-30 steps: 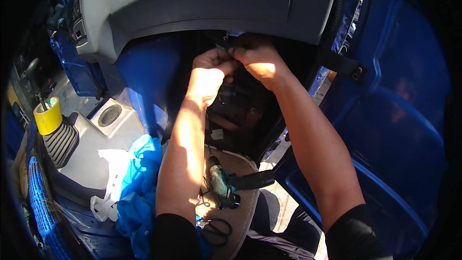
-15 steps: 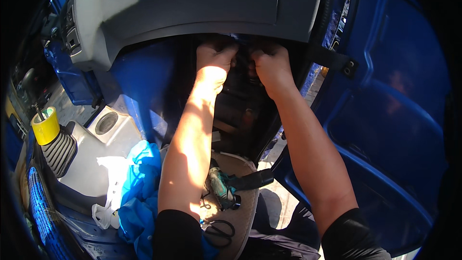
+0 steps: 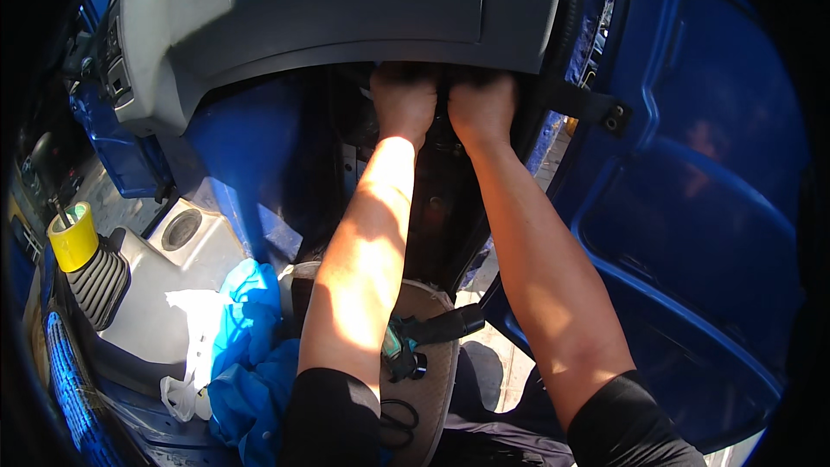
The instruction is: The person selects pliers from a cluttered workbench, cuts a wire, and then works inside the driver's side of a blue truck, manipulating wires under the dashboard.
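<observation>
Beneath the curved, part-shaded grey dashboard (image 3: 363, 17), left hand (image 3: 404, 105) beside right hand (image 3: 481, 111), fingers' spread and hold unclear.

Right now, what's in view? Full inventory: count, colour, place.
Dashboard: 1, grey, top centre
Door: 1, blue, right
Tape roll: 1, yellow, around gear lever, left
Lever boot: 1, black, below tape roll
Console: 1, grey, left
Plastic bag: 1, white, right of console
Cloth: blue, beside bag, count unclear
Tan panel: 1, lower centre
Power drill: 1, teal and black, on tan panel
Loop: 1, black, below drill
Sleeves: 2, black, lower edge
Forearms: 2, bare, centre
Left hand, right hand: under dashboard edge, fingertips hidden
</observation>
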The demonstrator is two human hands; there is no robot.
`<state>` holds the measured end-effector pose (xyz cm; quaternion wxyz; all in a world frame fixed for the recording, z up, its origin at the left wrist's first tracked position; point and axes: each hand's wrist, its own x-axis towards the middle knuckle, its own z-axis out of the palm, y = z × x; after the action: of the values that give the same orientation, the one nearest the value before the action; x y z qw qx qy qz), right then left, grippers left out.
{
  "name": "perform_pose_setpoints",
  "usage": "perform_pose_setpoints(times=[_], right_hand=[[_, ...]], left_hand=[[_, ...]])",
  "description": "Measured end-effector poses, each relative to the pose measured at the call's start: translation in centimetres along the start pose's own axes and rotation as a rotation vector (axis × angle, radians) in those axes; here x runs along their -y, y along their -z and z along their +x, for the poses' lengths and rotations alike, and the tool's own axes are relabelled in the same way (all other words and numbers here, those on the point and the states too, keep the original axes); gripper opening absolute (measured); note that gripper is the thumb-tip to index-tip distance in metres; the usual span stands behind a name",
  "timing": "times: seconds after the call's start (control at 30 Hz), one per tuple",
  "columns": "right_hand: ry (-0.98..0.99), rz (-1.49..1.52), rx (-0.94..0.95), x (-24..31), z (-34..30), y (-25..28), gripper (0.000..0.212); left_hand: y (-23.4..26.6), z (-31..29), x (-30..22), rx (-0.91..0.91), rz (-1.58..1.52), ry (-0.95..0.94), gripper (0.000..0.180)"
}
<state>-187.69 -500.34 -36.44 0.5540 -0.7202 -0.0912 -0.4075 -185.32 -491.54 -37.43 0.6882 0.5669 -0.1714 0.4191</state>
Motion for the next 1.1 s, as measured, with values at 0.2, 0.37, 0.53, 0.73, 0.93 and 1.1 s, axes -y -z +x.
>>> perform_pose_setpoints(times=[0.2,0.37,0.53,0.73,0.93,1.1], right_hand=[[0.017,0.002,0.003,0.2,-0.4,0.0,0.026],[-0.003,-0.033,-0.019,0.0,-0.1,-0.3,0.028],[-0.015,-0.049,-0.048,-0.4,-0.3,-0.5,0.029],[-0.001,-0.061,-0.039,-0.9,-0.6,-0.8,0.028],[-0.02,-0.042,-0.041,-1.0,-0.4,-0.8,0.029],[-0.006,-0.012,-0.053,-0.8,-0.4,-0.7,0.028]], left_hand=[[0.0,0.1,0.2,-0.014,0.037,0.054,0.025],[-0.3,-0.2,0.1,-0.05,0.053,0.016,0.025],[-0.6,-0.4,0.7,-0.085,0.07,-0.005,0.024],[-0.6,-0.6,1.0,-0.049,-0.013,-0.004,0.022],[-0.2,-0.5,1.0,-0.041,0.115,-0.067,0.021],[-0.5,0.0,1.8,-0.104,0.107,-0.176,0.018]])
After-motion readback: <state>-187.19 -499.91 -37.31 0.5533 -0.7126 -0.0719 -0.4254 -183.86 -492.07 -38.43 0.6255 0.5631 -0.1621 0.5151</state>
